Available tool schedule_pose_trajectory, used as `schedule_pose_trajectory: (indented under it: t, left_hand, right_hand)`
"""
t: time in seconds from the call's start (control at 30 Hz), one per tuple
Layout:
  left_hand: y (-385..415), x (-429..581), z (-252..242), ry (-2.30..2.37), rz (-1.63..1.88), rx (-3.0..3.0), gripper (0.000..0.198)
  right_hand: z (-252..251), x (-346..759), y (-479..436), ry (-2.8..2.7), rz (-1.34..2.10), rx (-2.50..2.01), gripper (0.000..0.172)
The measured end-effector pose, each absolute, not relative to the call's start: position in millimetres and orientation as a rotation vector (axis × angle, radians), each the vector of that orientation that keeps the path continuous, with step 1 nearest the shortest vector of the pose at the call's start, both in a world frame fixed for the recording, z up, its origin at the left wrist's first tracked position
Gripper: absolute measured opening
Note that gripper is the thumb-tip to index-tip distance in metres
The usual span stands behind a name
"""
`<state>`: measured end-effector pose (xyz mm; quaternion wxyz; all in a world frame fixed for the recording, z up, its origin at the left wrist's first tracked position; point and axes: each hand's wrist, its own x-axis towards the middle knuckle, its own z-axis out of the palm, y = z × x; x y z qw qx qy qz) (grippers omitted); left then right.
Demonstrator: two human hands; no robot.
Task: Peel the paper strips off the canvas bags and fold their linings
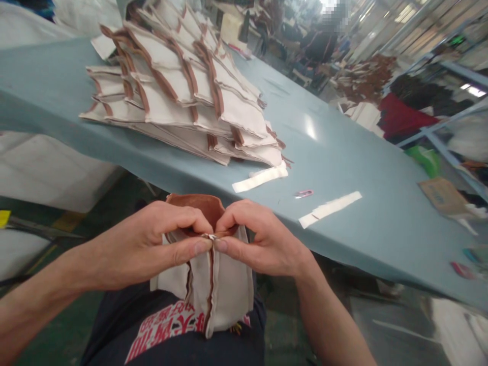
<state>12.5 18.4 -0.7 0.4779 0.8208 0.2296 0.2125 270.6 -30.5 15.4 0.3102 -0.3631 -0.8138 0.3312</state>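
Both my hands hold a small cream canvas pouch point(221, 290) with brown trim and brown lining, in front of my chest and below the table's edge. My left hand point(152, 244) pinches the pouch's top edge from the left, fingers curled shut. My right hand point(255, 239) pinches it from the right. The two thumbs meet at a small metal piece point(210, 236) on the opening. The pouch hangs down over my dark printed shirt.
A blue-grey table point(343, 152) carries a fanned stack of the same cream pouches point(183, 91), two white strips point(260, 179) point(330, 209) and a small pink clip point(304, 193). Shelves with fabric stand at the right. A person sits far behind.
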Motion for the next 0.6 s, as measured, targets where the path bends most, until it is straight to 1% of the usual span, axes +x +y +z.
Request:
schedule_pose_trajectory:
  t: [0.23,0.4,0.47,0.6]
  left_hand:
    - [18.5,10.9,0.8,0.674,0.492,1.951,0.03]
    - [17.3,11.4,5.0,0.725,0.458,1.98,0.028]
    - [15.3,12.7,4.0,0.755,0.479,2.047,0.025]
    - [9.6,16.2,1.0,0.761,0.603,2.246,0.023]
  right_hand:
    - [8.1,272.0,-24.5,-2.144,0.9,-0.978,0.028]
    - [12.4,268.2,-24.1,-2.149,0.834,-0.915,0.02]
    - [13.8,266.5,-24.9,-2.149,0.804,-0.943,0.018]
    - [18.4,264.3,-27.3,-2.206,0.763,-1.032,0.01]
